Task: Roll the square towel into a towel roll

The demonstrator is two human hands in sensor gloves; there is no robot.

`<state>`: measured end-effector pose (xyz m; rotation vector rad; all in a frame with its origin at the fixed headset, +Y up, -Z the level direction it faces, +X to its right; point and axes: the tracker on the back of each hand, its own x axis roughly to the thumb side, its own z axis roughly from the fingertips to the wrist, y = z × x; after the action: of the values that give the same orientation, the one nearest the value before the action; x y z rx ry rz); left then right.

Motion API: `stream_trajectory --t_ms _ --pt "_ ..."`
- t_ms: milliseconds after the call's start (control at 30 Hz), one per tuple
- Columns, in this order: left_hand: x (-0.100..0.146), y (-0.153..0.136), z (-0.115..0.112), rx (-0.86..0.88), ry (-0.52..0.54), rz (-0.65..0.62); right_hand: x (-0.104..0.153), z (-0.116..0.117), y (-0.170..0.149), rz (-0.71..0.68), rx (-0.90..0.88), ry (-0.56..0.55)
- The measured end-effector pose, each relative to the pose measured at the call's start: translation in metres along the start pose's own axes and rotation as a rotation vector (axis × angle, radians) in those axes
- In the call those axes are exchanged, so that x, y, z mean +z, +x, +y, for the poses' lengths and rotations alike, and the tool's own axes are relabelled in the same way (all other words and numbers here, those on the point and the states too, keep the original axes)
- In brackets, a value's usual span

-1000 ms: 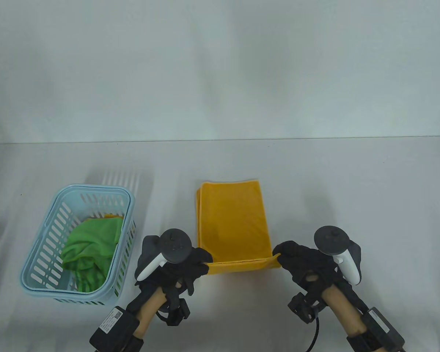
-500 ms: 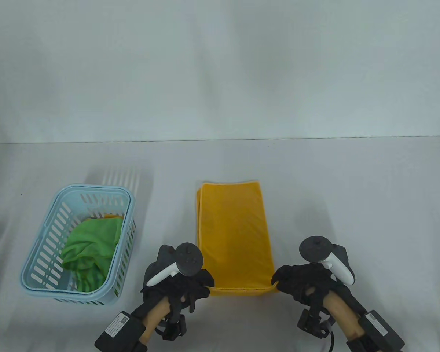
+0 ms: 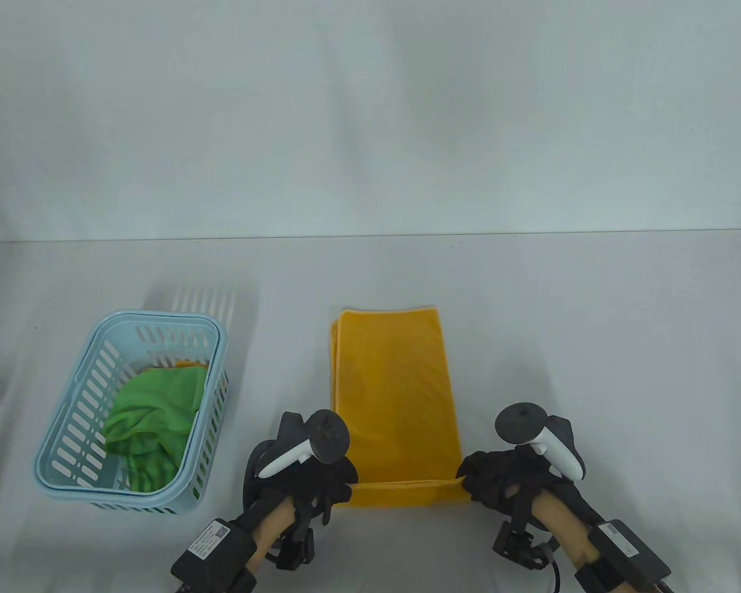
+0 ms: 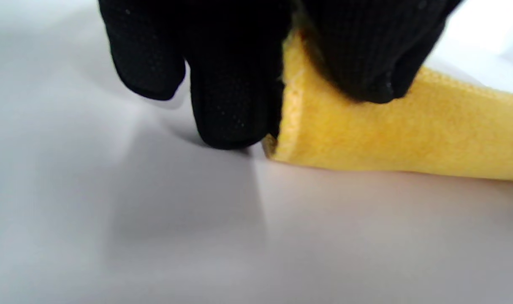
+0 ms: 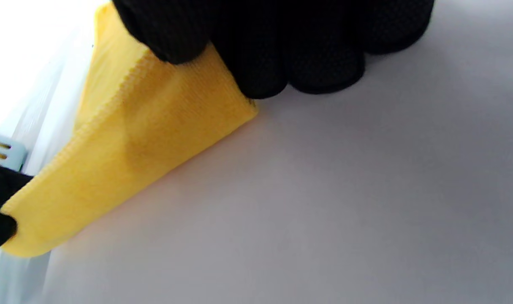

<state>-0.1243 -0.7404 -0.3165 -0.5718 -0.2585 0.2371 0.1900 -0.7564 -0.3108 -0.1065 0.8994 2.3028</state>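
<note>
Soft, light yellow towel [image 3: 395,395] folded on the counter [image 3: 593,346]; left hand [image 3: 312,479] and right hand [image 3: 500,475] fingers [image 5: 260,67] pinch its near corners, best held there to roll.

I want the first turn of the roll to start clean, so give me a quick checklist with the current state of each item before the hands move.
1. Left hand pinches the towel corner: ok.
2. Right hand pinches the other near corner: ok.
3. Near edge lifted and turned over between the hands: ok.
4. Far end flat on the table: ok.
5. Path ahead clear, basket off to the side: ok.
6. Folded layers aligned underneath: cannot tell.
</note>
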Motion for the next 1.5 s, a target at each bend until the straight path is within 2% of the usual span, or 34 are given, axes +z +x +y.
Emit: stream_trajectory --t_ms 200,333,567,733,1067,1200,1333,1500 --pt "-0.004 -0.002 0.004 -0.043 0.138 0.07 -0.003 -0.001 0.001 0.019 -0.002 -0.152" --pt "-0.008 0.002 0.002 -0.129 0.202 0.12 -0.004 0.002 0.009 0.022 0.124 -0.259" --pt "-0.011 0.007 -0.004 -0.28 0.278 0.182 -0.007 0.009 0.019 0.057 0.271 -0.373" --pt "-0.011 0.004 -0.003 -0.269 0.287 0.195 -0.007 0.007 0.018 0.051 0.271 -0.396" --pt "0.001 -0.003 0.011 -0.201 0.339 0.179 0.008 -0.012 0.016 -0.001 0.132 -0.439" --pt "0.012 0.007 0.015 -0.227 0.379 0.121 0.021 -0.012 0.024 -0.075 0.177 -0.468" --pt "0.019 0.023 0.013 -0.28 0.385 0.04 0.029 -0.003 0.036 -0.171 0.24 -0.448" --pt "0.016 0.041 -0.006 -0.36 0.257 -0.119 0.028 0.021 0.047 -0.263 0.36 -0.316"
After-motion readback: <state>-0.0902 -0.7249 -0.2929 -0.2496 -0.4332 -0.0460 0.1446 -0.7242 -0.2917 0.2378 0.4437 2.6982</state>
